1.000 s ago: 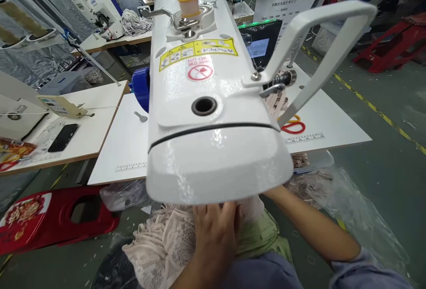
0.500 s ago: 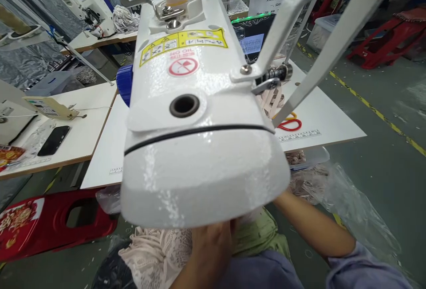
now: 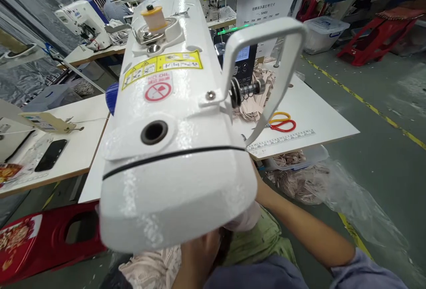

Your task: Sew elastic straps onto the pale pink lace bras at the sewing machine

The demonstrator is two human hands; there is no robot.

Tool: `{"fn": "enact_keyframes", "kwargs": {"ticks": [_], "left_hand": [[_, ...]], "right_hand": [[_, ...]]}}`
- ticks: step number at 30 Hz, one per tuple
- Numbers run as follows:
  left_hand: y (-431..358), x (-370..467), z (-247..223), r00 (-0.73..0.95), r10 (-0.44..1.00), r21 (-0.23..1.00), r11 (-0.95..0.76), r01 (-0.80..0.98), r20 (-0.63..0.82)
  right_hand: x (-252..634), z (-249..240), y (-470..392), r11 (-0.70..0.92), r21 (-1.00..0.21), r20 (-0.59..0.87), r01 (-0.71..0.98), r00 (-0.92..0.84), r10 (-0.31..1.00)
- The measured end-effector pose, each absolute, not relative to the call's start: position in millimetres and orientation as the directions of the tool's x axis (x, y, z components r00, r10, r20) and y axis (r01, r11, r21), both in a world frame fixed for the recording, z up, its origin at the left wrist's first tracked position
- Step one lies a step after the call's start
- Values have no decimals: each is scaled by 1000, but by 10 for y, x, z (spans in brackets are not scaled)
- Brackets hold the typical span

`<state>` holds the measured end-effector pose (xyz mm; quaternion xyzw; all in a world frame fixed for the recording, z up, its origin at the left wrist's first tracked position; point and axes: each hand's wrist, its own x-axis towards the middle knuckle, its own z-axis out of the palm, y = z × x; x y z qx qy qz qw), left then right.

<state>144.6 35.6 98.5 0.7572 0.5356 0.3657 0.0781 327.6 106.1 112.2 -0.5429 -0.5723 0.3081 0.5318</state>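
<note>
A white sewing machine head (image 3: 179, 191) fills the middle of the view and covers most of what my hands do. Just under its lower edge, beside pale pink lace fabric (image 3: 149, 269), is the back of my left hand (image 3: 201, 251); its fingers are hidden. My right forearm (image 3: 299, 218) reaches up from the lower right and passes behind the machine head, which hides the right hand. A smooth pale pink piece of fabric (image 3: 246, 218) shows below the head, between the left hand and the right forearm. Green cloth (image 3: 259, 244) lies on my lap.
Red-and-orange-handled scissors (image 3: 282, 123) lie on the white table (image 3: 326, 120) by a ruler strip (image 3: 286, 140). Beige strips (image 3: 254, 107) are heaped behind them. A red stool (image 3: 49, 240) stands at left, a phone (image 3: 51, 155) on the side table. Plastic bags (image 3: 353, 200) lie on the floor.
The view has shifted, so the machine head appears further left and lower, and more of the scissors and beige strips shows. My left hand remains under the head and the right forearm still reaches behind it.
</note>
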Motion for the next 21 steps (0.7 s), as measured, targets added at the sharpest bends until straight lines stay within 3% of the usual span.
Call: {"fn": "enact_keyframes", "kwargs": {"ticks": [3,6,13,21], "left_hand": [[452,1343,773,64,924,676,-321,663,376],[538,1273,616,-23,939,723,-248,645,344],[526,1227,573,-33,894,652,-301,696,448],[501,1056,619,51,913,578,-299,759,405]], "right_hand": [[3308,1042,982,221,-948,267,229,191,945],[3328,1003,903,199,-959,237,203,186,954],[3347,1053,765,246,-947,283,207,170,944],[3344,1030,668,196,-957,221,215,99,970]]}}
